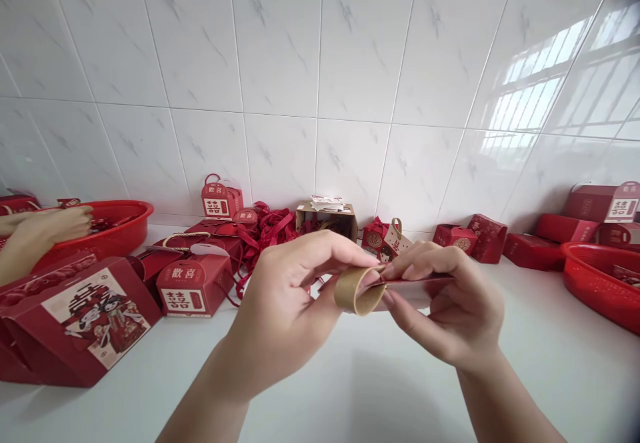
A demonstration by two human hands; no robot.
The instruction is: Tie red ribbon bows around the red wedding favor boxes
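Note:
In front of me, above the white table, both hands meet at a looped gold ribbon (347,291). My left hand (293,303) is closed on the left side of the loop, thumb and fingers around it. My right hand (453,313) pinches the ribbon's ends together with the edge of a thin red and pale folded piece (417,291), perhaps card. Its fingers cover most of that piece, so its full shape is hidden. Behind my hands stands a small red printed box (377,237) beside a patterned one with a gold loop (397,233).
Red gift boxes (194,283) and a large red box (95,323) stand at left. Dark red ribbons (277,229) lie in a heap near a cardboard box (353,219). Another person's hands (55,226) reach over a red basket (135,219). A second red basket (595,283) sits at right.

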